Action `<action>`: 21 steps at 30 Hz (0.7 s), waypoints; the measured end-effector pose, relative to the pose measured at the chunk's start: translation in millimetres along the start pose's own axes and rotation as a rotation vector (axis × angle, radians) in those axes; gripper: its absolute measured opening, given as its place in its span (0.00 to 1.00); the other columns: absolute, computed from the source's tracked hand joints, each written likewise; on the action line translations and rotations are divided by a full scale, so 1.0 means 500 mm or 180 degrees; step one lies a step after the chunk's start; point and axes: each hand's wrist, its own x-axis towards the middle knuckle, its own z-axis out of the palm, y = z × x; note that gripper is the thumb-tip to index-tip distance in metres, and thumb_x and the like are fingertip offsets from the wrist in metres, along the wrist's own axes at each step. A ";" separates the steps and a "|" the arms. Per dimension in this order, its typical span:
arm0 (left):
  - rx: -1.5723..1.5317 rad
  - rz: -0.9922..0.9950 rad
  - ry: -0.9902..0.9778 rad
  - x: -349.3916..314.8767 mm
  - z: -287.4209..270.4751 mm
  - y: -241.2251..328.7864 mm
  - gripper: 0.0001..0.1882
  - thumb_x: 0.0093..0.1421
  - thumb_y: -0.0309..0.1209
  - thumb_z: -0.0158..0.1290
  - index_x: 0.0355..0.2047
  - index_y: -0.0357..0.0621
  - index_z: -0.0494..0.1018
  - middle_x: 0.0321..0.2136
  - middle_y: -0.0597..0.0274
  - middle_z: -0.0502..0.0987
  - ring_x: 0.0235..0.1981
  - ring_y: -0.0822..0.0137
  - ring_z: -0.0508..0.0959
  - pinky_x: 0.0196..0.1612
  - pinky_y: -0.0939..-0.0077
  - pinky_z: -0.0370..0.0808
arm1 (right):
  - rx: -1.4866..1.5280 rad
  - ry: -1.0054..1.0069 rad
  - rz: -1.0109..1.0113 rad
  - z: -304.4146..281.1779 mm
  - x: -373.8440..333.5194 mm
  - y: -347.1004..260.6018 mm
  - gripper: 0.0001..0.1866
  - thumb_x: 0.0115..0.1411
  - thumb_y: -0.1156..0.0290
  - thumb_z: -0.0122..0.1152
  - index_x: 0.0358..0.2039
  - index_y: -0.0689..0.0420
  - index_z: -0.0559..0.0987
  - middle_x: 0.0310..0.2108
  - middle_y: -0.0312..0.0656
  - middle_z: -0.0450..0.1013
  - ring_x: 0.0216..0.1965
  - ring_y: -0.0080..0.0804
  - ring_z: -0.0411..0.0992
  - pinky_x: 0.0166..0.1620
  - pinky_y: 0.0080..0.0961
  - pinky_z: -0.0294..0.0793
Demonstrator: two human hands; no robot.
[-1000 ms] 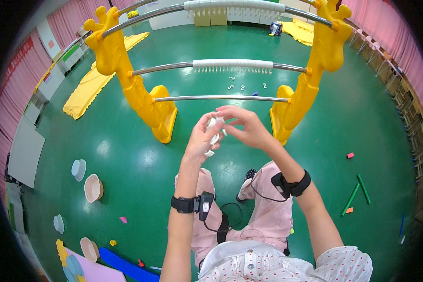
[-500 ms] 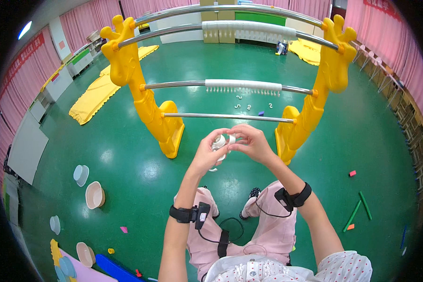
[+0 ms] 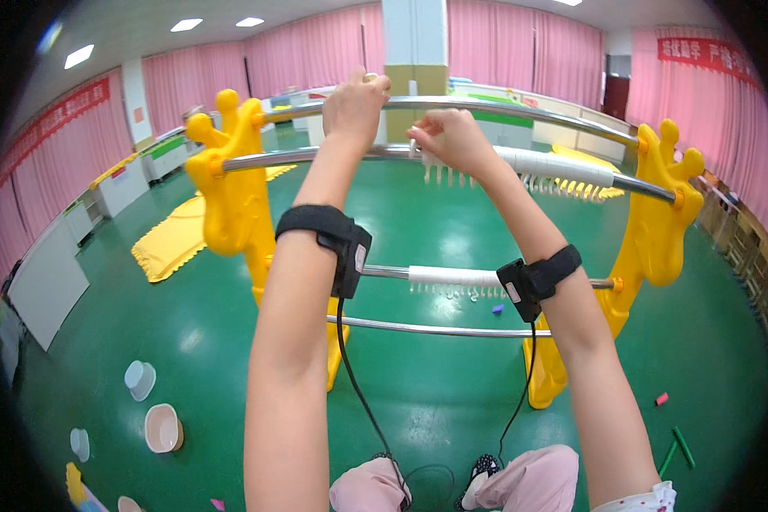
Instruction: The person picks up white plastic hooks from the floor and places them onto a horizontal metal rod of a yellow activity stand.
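Note:
Both my arms are raised to a rack of metal rails held between two yellow animal-shaped stands (image 3: 235,200). My left hand (image 3: 356,104) is closed in a fist against the top rail (image 3: 520,109), and a small pale piece (image 3: 369,78) peeks out above its fingers. My right hand (image 3: 446,136) pinches the left end of a white toothed strip (image 3: 555,166) that sits on the second rail. A second white toothed strip (image 3: 452,277) hangs on a lower rail. Black wrist bands with cables are on both forearms.
Pale bowls (image 3: 162,427) and cups (image 3: 139,378) lie on the green floor at the lower left. A yellow mat (image 3: 175,247) lies behind the rack. Green sticks (image 3: 681,445) and a pink piece (image 3: 661,398) lie at the right. Low counters line the pink-curtained left wall.
Both hands have risen from chest height, where together they held a small white thing, up to the top rails. The view has tilted upward toward the room.

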 end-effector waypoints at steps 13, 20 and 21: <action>-0.0656 0.0125 0.0008 0.008 0.105 -0.007 0.09 0.57 0.34 0.45 0.38 0.58 0.70 0.34 0.62 0.71 0.33 0.57 0.75 0.33 0.65 0.73 | -0.0715 -0.0795 0.0783 -0.005 0.034 0.007 0.25 0.57 0.53 0.42 0.20 0.61 0.75 0.16 0.46 0.69 0.22 0.37 0.69 0.29 0.31 0.67; -0.0728 -0.0020 -0.0063 0.008 0.101 -0.017 0.09 0.58 0.32 0.43 0.38 0.57 0.70 0.35 0.60 0.71 0.34 0.56 0.75 0.35 0.65 0.72 | -0.0146 -0.1712 0.1308 -0.031 0.045 -0.028 0.34 0.57 0.43 0.37 0.23 0.65 0.75 0.18 0.42 0.71 0.19 0.29 0.70 0.25 0.24 0.69; -0.0680 -0.0085 -0.0105 0.008 0.100 -0.013 0.09 0.58 0.32 0.43 0.38 0.57 0.70 0.35 0.59 0.71 0.34 0.56 0.74 0.35 0.65 0.72 | 0.0100 -0.1667 0.1370 -0.031 0.045 -0.020 0.34 0.57 0.42 0.39 0.19 0.64 0.74 0.14 0.37 0.69 0.13 0.21 0.67 0.17 0.18 0.68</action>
